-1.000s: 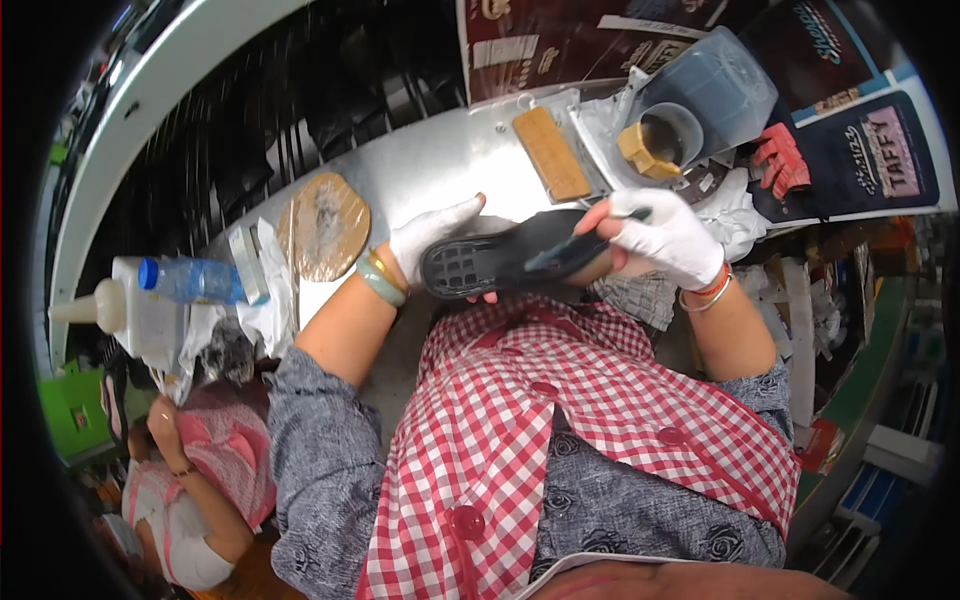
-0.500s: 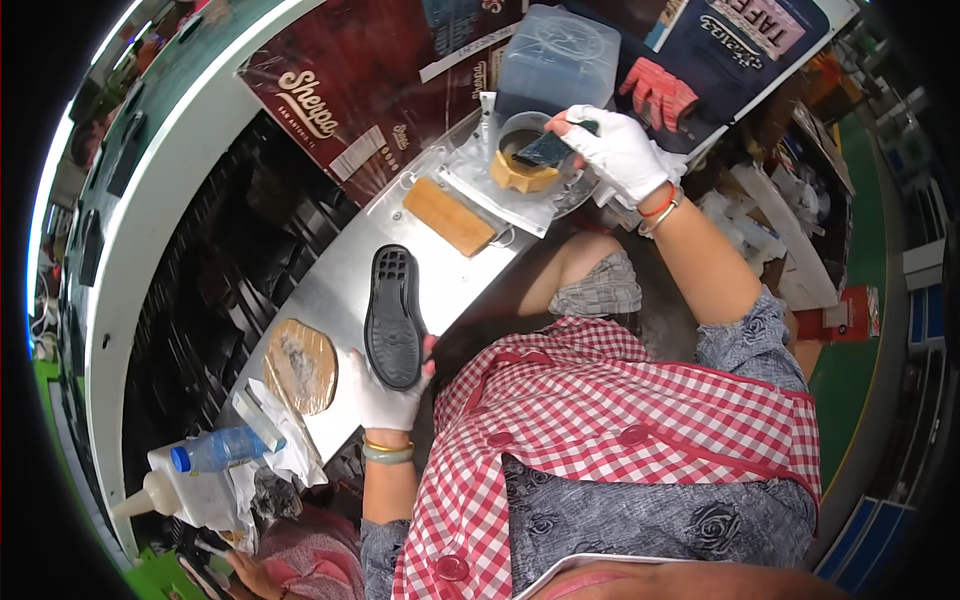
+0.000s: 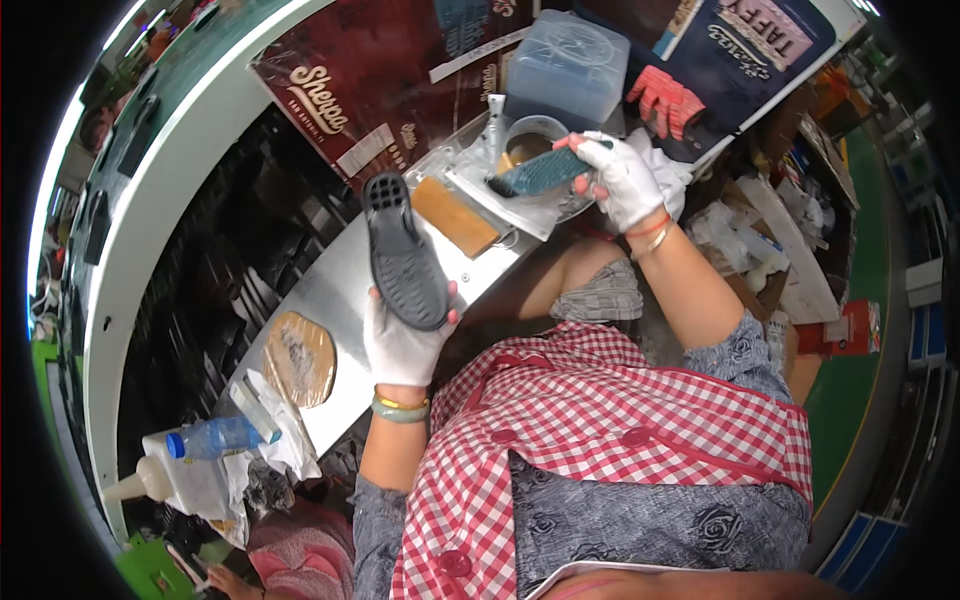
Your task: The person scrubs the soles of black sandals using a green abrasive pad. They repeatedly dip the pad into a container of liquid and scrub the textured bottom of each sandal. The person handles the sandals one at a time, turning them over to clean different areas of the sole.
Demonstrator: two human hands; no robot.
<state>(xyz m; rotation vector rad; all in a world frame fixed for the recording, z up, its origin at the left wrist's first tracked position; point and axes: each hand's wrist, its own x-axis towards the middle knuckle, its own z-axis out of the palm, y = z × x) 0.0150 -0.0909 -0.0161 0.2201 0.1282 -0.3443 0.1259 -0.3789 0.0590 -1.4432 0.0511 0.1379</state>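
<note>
In my gloved left hand (image 3: 402,348) is a black shoe sole (image 3: 412,262), gripped by its wide end and raised above the metal bench (image 3: 350,255). The sole's narrow end, with square hollows, points away from me. My gloved right hand (image 3: 625,185) holds a dark green brush (image 3: 548,172), its dark tip pointing left towards the sole. Just behind the brush stands a round cup (image 3: 535,128) with a tan piece at its near side; its contents are partly hidden. Brush and sole are apart.
A tan block (image 3: 455,215) and a film-wrapped tan pad (image 3: 300,360) lie on the bench. Further left are a blue-capped bottle (image 3: 215,438) and a white nozzle bottle (image 3: 150,480). A clear plastic tub (image 3: 567,60), red glove (image 3: 665,100) and maroon box (image 3: 350,80) stand behind.
My left hand has lifted the sole up and away from me, tilting it. My right hand has drawn the brush out of the cup, nearer to me.
</note>
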